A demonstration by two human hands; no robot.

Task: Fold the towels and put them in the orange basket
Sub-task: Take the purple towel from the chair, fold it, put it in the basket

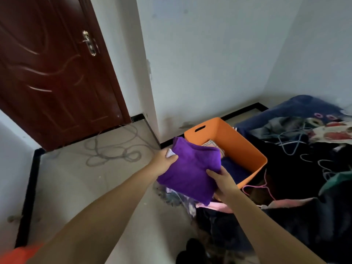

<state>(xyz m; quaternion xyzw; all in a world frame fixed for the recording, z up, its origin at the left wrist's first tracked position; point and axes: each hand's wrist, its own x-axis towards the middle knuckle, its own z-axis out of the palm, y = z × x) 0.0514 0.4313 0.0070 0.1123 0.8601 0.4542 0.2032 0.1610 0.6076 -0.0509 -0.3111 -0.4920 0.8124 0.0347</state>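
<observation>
A folded purple towel (190, 168) hangs in the air just over the near left edge of the orange basket (236, 141). My left hand (163, 161) grips its left edge, thumb on top, next to a small white tag. My right hand (222, 181) holds the towel's right side from below, thumb over the cloth. Inside the basket lie a dark blue folded cloth (234, 168) and a light checked one (210, 144).
The basket rests on a bed with a dark blanket (297, 180) strewn with clothes and several wire hangers (261, 187). A grey cable (114, 151) loops over the tiled floor to the left. A brown door (57, 73) stands at the back left.
</observation>
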